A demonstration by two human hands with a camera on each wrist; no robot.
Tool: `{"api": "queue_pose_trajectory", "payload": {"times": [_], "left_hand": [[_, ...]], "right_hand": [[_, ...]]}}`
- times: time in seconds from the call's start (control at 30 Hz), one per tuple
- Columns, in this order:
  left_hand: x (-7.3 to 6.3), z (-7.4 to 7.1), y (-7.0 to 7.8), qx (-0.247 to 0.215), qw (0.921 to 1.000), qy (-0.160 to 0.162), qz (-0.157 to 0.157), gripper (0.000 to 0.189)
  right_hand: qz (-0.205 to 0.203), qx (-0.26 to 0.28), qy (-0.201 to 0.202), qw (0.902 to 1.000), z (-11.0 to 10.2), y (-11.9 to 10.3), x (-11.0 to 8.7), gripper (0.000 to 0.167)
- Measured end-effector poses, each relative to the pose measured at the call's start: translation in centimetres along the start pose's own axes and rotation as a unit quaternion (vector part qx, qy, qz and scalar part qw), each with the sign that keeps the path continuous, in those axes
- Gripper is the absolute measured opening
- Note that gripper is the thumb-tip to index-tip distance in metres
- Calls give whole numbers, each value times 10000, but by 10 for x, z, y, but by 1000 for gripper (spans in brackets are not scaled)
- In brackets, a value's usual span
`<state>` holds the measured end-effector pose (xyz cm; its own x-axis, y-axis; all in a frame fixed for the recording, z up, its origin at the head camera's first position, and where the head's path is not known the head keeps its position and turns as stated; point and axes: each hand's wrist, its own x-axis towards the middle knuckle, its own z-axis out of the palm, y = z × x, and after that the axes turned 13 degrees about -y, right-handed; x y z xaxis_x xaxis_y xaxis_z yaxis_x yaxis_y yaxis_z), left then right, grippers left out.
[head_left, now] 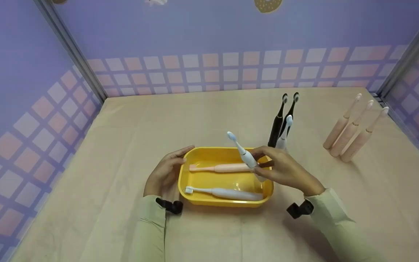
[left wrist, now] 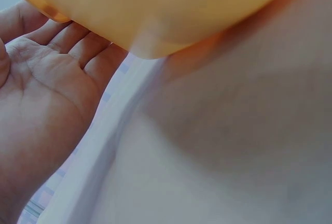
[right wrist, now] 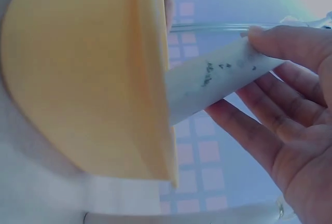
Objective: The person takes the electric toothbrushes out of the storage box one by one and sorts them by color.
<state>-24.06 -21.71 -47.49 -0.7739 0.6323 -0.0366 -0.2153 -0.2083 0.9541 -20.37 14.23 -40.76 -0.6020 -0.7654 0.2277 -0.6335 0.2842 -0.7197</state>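
Purple walls (head_left: 202, 29) stand behind. Over a yellow tub (head_left: 227, 204), the right hand (head_left: 287, 168) pinches a tilted white toothbrush (head_left: 247, 159). The left hand (head_left: 164, 172) touches the tub, fingers straight.

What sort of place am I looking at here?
Probably a staged work booth rather than a real bathroom: lilac patterned panels meet at metal posts around a plain table, where someone's right hand holds a white toothbrush over a yellow tray.
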Motion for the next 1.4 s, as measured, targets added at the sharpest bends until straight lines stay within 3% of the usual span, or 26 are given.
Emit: {"api": "queue_pose_trajectory", "payload": {"times": [0.27,0.53,0.73,1.03,1.4], "left_hand": [[0,0,0,-64,10000,11,3,54],[0,1,0,-38,10000,-3,48,55],[3,0,0,-88,10000,0,28,54],[1,-3,-1,-67,9997,-234,85,55],[0,-2,-1,-7,9999,-147,58,56]], "right_hand": [[120,26,681,9976,1,3,-12,32],[-15,27,1587,9873,-1,6,-20,35],[-125,62,1887,9819,-6,3,-26,37],[31,117,2131,9770,-11,5,-36,40],[646,377,2417,9675,-12,8,-43,36]]}}
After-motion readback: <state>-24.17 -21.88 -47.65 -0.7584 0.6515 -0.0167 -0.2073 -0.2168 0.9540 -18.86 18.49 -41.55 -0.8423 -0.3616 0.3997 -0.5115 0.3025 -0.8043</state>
